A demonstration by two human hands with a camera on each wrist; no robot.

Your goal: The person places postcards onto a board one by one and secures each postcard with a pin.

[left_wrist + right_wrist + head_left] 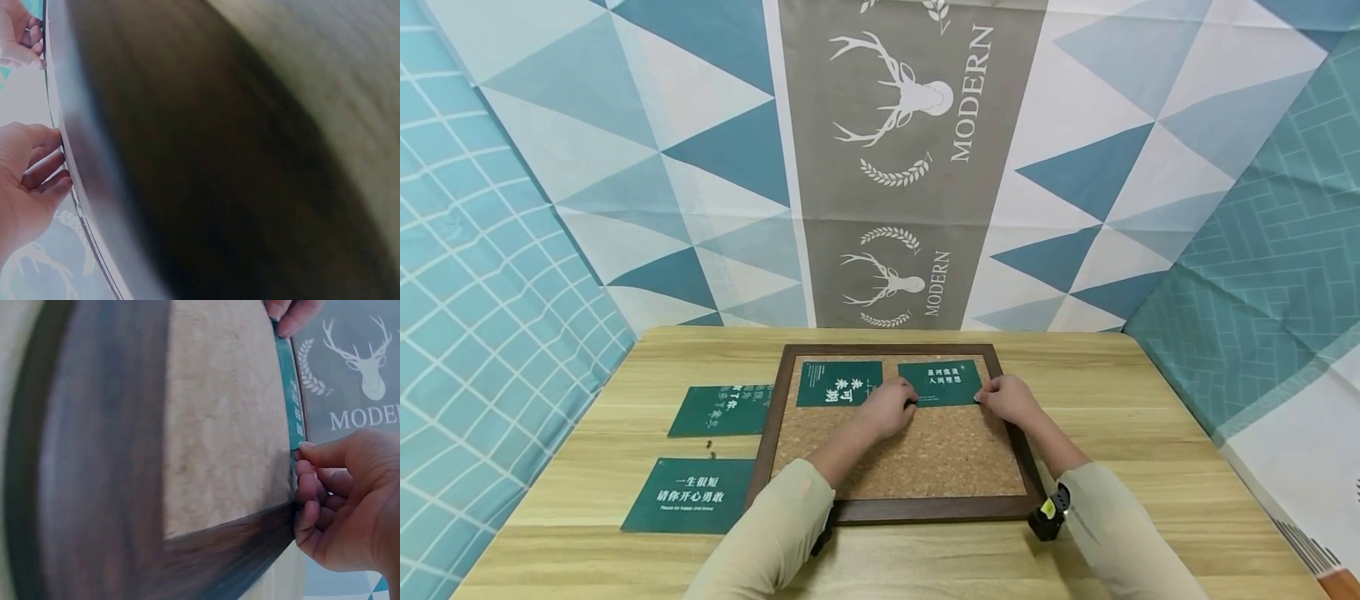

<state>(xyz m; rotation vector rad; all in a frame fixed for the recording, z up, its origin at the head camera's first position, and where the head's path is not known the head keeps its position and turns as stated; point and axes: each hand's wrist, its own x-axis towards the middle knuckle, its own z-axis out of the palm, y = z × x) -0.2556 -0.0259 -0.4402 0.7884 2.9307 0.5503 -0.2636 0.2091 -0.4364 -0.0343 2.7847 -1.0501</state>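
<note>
your left sleeve (778, 521), cropped below, hides a corner of the corkboard (936, 454); dark specks (708, 444) are too small to identify.

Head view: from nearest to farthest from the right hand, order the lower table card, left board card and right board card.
1. Right board card, touching the right hand, on its left.
2. Left board card, farther left on the corkboard.
3. Lower table card, left of the corkboard.

Light wood-grain tabletop (1120, 400) backed by blue-and-white triangle-patterned sheet (715, 108); white antlered deer heads (917, 97) printed on taupe central stripe (850, 200); tabletop flanked left by white-gridded light-blue sheet (475, 250), right by teal brick-patterned sheet (1285, 192).
</note>
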